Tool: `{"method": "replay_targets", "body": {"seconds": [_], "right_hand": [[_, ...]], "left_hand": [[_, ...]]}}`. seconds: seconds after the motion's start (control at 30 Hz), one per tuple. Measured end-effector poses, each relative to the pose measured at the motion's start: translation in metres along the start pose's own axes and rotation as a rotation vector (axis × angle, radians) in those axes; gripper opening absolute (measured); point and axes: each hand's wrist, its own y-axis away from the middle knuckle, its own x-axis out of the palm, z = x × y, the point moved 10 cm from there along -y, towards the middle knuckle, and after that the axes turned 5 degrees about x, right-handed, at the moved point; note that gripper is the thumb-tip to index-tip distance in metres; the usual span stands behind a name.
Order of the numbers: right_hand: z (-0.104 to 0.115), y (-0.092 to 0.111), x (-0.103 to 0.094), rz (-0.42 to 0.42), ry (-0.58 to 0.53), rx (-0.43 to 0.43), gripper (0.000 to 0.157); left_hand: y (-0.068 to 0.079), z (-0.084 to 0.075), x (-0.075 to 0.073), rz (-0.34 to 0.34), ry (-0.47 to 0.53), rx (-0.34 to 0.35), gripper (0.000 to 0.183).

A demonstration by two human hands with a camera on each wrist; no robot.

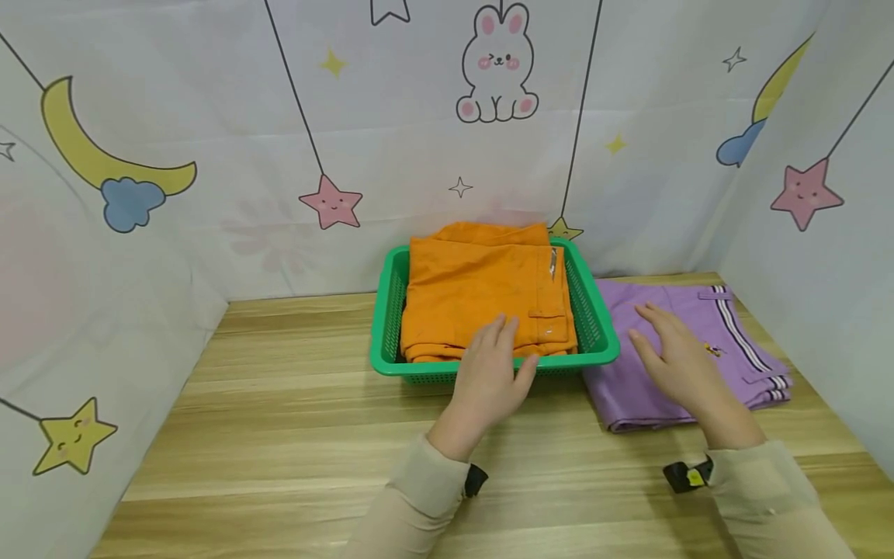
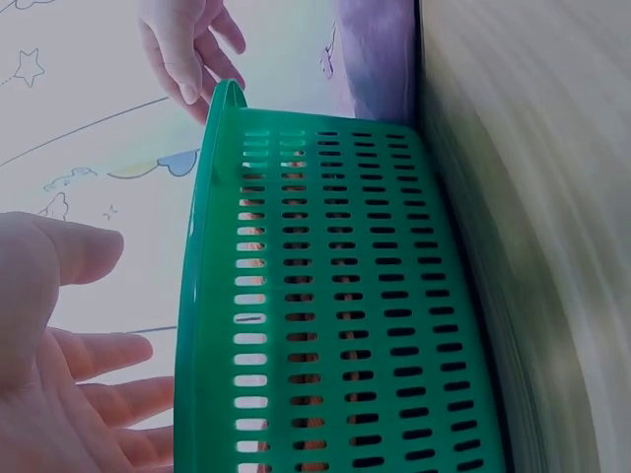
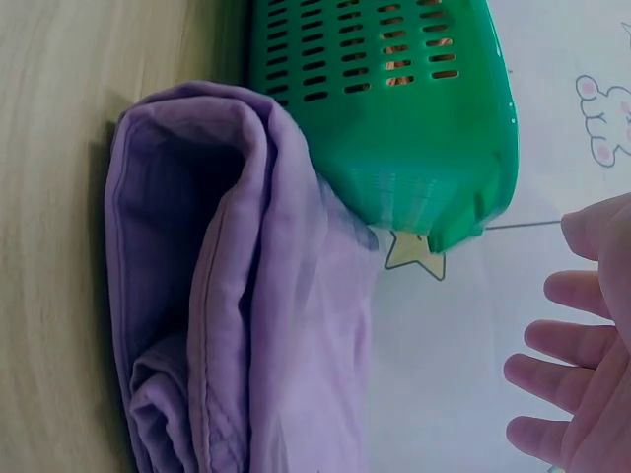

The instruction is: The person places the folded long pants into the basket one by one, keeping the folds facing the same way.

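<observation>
Folded orange pants (image 1: 482, 287) lie in a green plastic basket (image 1: 382, 318) with slotted walls. Over the basket's front rim reaches my left hand (image 1: 489, 376), fingers extended above the orange cloth and holding nothing. My right hand (image 1: 677, 357) hovers over folded purple pants (image 1: 628, 388) to the right of the basket, its fingers spread and empty. In the right wrist view the purple pants (image 3: 286, 296) show thick folded layers close against the basket (image 3: 394, 148). The left wrist view has the left hand (image 2: 74, 365) beside the rim of the basket (image 2: 335, 296).
A wood-grain table (image 1: 279, 435) carries the basket and the purple pants. Behind it and along both sides hangs a white cloth (image 1: 419, 155) printed with stars, moons and a rabbit. The basket stands near the back edge.
</observation>
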Motion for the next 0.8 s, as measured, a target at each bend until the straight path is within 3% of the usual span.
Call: {"method": "replay_targets", "body": {"seconds": [0.8], "right_hand": [[-0.023,0.009,-0.004,0.014,0.008,0.034,0.055]], "left_hand": [[0.002,-0.020,0.006,-0.003,-0.026,0.055,0.060]]}}
